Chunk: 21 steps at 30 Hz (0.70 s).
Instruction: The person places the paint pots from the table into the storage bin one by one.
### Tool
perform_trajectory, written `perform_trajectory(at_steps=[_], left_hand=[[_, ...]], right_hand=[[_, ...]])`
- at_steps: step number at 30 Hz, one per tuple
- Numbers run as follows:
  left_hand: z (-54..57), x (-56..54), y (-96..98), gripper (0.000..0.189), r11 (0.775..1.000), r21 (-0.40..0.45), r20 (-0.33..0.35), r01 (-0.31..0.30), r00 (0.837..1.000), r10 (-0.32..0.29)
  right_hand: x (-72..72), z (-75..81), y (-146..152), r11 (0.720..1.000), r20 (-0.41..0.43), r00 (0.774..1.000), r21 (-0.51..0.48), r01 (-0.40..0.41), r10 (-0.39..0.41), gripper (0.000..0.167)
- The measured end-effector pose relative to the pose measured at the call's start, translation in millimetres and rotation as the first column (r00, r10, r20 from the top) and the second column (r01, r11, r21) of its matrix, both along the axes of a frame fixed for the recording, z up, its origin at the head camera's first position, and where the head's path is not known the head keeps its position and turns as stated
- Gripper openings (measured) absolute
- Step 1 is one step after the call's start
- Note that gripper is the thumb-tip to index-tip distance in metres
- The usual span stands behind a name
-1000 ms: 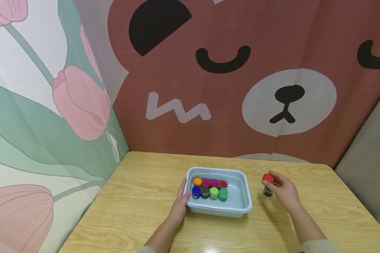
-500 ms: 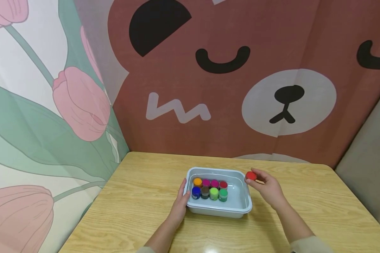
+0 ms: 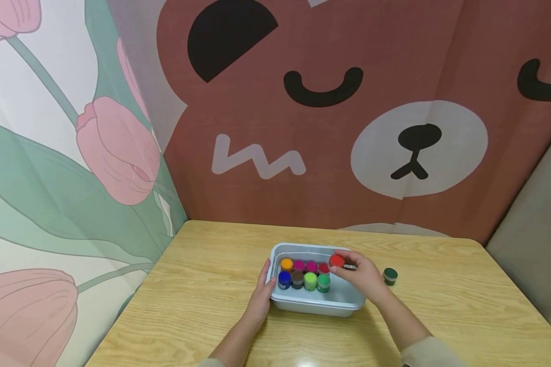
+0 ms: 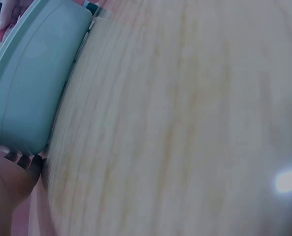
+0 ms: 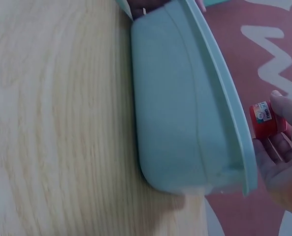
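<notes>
My right hand [image 3: 365, 275] pinches a small red paint jar [image 3: 336, 261] between thumb and fingers, over the right part of a pale blue plastic tray [image 3: 349, 294]. In the right wrist view the red jar, with a white label [image 5: 262, 113], is tilted above the rim. My left hand [image 3: 258, 300] holds the tray's left side, thumb at the rim; its fingertips [image 4: 35, 167] curl against the tray's underside edge in the left wrist view. Inside stand several jars in two rows: orange [image 3: 286, 264], two magenta and dark red behind; blue [image 3: 284, 279], brown, lime and green [image 3: 323, 282] in front.
A dark green jar [image 3: 390, 276] stands on the wooden table [image 3: 202, 285], right of the tray and beyond the right forearm. A bear-print cloth [image 3: 257, 204] hangs behind the table's back edge, and a tulip-print cloth [image 3: 50, 219] hangs on the left.
My right hand has lifted the red jar off the dark green one and carried it left over the tray. The dark green jar stays on the table. My left hand keeps its place.
</notes>
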<state>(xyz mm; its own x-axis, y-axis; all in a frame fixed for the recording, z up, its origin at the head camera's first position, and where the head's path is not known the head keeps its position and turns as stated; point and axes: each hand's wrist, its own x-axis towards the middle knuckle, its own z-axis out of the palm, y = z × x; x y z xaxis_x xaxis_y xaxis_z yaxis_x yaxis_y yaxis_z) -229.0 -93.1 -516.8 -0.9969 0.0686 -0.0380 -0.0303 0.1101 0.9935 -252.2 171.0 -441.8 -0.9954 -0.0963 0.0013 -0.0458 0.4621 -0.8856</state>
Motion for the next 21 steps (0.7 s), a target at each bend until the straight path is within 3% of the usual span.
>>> perform_trajectory(at_steps=[7,13,21], left_hand=[[1.2,0.5,-0.4,0.056,1.000,0.001,-0.002,0.005,1.000,-0.005],[2.7,0.9,-0.4,0.056,1.000,-0.003,0.002,0.007,1.000,-0.007],[2.9,0.1,-0.8,0.057,1.000,-0.004,0.009,0.010,1.000,-0.010]], right_hand=[[-0.2,-6.9,-23.7,0.999,-0.006,0.999,0.005,-0.053,0.053,0.049],[-3.7,-15.3,-36.3,0.988,-0.033,0.987,-0.018,-0.156,0.155,0.043],[-6.0,-19.1,-48.7,0.968,-0.013,0.972,0.093,-0.232,0.234,0.043]])
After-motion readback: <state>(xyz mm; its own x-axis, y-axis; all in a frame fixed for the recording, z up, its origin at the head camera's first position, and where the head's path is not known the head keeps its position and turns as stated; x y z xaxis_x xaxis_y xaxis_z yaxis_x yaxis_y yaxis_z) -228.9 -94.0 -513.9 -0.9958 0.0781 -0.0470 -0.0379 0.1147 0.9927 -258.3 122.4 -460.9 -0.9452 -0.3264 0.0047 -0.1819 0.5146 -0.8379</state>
